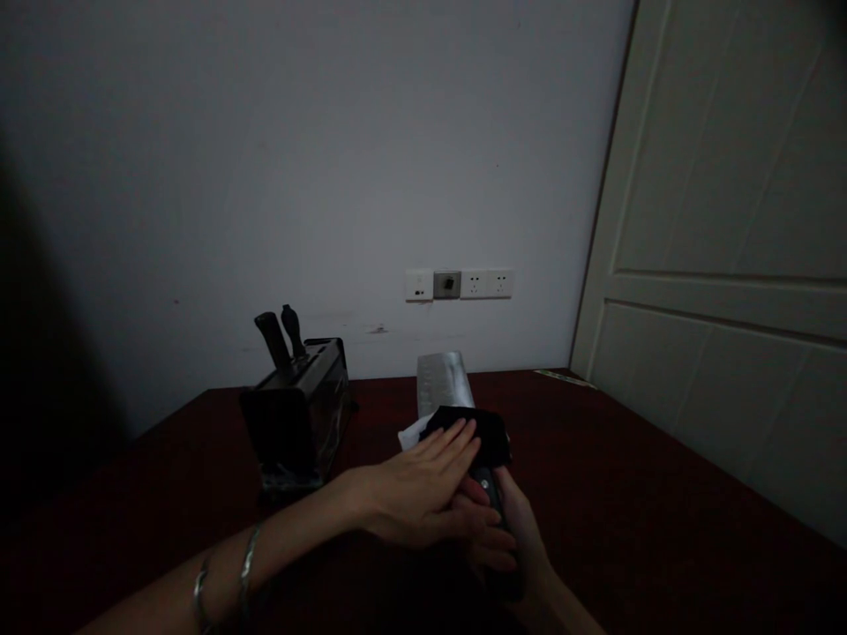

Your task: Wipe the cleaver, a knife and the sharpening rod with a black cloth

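Above the tabletop (pixel 635 503), with the cleaver (pixel 442 384) gripped by the right hand (pixel 528 529), black cloth (pixel 490 434) is best kept beneath the flattened left hand (pixel 420 496).

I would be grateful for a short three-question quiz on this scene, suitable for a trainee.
1. Multiple choice: what lies under the fingertips of the left hand? a) a wall socket; b) a dark cloth; c) a bracelet.
2. True or false: the knife gripped in the right hand has its blade pointing back toward the person.
3. Counting: how many black handles stick up out of the knife block?

Key: 1. b. 2. False; the blade points away from the person, toward the wall. 3. Two.
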`<state>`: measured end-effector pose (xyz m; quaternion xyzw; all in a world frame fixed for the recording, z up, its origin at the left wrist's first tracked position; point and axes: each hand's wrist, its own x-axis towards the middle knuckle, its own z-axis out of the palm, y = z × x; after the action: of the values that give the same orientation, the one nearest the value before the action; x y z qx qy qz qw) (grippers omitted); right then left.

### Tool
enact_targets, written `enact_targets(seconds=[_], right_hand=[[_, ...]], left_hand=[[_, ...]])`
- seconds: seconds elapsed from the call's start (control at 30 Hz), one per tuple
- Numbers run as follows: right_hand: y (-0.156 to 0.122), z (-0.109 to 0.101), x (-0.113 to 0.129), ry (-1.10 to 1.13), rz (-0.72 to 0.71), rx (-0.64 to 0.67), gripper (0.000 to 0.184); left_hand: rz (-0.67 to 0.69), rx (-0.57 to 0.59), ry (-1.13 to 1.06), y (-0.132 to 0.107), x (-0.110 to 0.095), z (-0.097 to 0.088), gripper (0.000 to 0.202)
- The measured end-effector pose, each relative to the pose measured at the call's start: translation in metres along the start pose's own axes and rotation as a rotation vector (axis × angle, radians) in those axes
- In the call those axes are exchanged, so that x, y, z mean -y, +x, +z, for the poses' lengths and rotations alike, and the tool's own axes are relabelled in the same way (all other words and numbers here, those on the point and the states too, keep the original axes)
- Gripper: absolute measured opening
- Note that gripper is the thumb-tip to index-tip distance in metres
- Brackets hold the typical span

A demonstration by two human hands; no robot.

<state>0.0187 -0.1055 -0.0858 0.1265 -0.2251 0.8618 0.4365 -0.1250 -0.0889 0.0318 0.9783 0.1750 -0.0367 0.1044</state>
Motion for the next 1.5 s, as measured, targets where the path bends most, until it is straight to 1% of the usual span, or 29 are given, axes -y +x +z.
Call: enact_targets(seconds=[0.1,0.2,0.33,0.43,0.57,0.67,0.77,0.87,0.97,1.07,1.13,1.23,1.33,1.5], right_hand=[[-0.001,0.004,0.003,0.001,0.054,0.043,0.035],[-0.001,0.009,0.003,-0.005,0.096,0.046,0.039],[-0.001,0.012,-0.002,-0.009,0.079,0.050,0.046],[-0.001,0.013,-0.005,0.008,0.100,0.073,0.046],[-0.002,0.012,-0.006,0.019,0.124,0.071,0.043],[-0.002,0.013,-0.007,0.023,0.133,0.073,0.042],[-0.002,0.014,-0.007,0.031,0.145,0.084,0.043],[-0.002,0.014,-0.006,0.026,0.125,0.083,0.045],[-0.003,0.011,-0.003,0.043,0.080,0.067,0.045],[-0.002,0.008,0.000,0.077,0.093,0.066,0.041],[-0.002,0.006,0.001,0.079,0.105,0.053,0.037],[-0.002,0.004,0.002,0.037,0.049,0.002,0.034],[-0.003,0.003,0.002,0.005,0.036,-0.022,0.036],[-0.005,0.003,0.005,0.065,0.062,-0.025,0.036]], left_hand=[[-0.015,0.002,0.017,0.005,0.005,-0.005,0.078],[-0.039,-0.012,0.047,0.010,0.014,-0.015,0.078],[-0.107,-0.051,0.062,0.018,0.033,-0.030,0.077],[-0.173,-0.077,0.065,0.027,0.051,-0.038,0.078],[-0.246,-0.111,0.096,0.036,0.070,-0.045,0.080],[-0.269,-0.132,0.120,0.038,0.075,-0.045,0.081],[-0.263,-0.158,0.151,0.034,0.071,-0.041,0.082],[-0.216,-0.143,0.169,0.029,0.060,-0.032,0.083],[-0.151,-0.096,0.143,0.023,0.043,-0.022,0.086],[-0.113,-0.030,0.096,0.017,0.025,-0.013,0.087],[-0.080,0.018,0.063,0.013,0.014,-0.010,0.085],[-0.018,0.061,0.012,0.009,0.003,-0.010,0.082],[0.006,0.071,-0.022,0.008,0.001,-0.009,0.081],[0.012,0.039,-0.004,0.015,0.015,-0.010,0.079]])
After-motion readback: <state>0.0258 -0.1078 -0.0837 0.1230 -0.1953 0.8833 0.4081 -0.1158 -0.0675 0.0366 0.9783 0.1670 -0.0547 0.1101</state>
